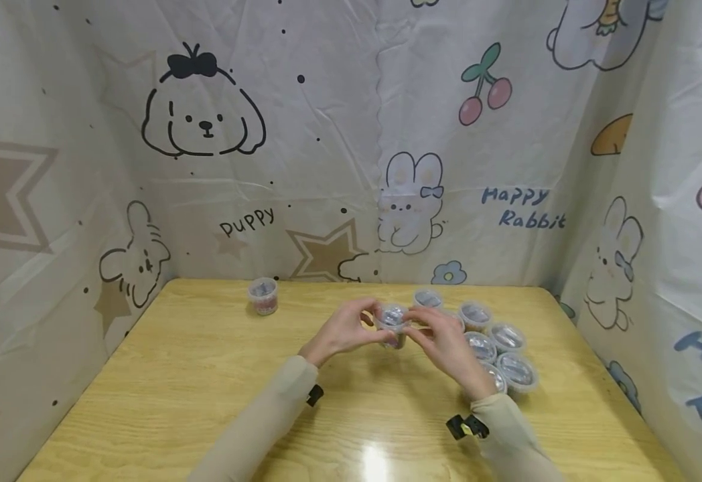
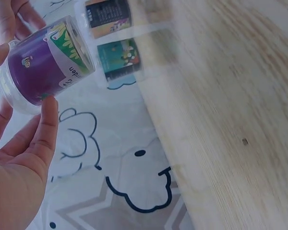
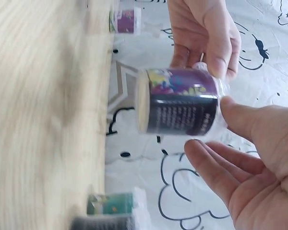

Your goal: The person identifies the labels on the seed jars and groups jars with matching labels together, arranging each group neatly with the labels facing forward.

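A small clear lidded plastic tub (image 1: 392, 318) with a purple and dark printed label is raised off the table between my two hands. My left hand (image 1: 346, 329) pinches its rim from the left, with thumb and fingers on opposite sides. From the right, my right hand (image 1: 444, 340) holds the same tub at the lid end, its thumb (image 3: 240, 115) against the rim. In the right wrist view the tub's pale base points toward the table. The purple label (image 2: 43, 64) with a bee and leaves faces the left wrist view.
Several similar lidded tubs (image 1: 516, 369) stand grouped at the right of the wooden table (image 1: 206, 388), some partly behind my right hand and wrist. One lone tub (image 1: 263, 296) stands at the back left. Printed cloth (image 1: 315, 134) hangs around the table's back and sides.
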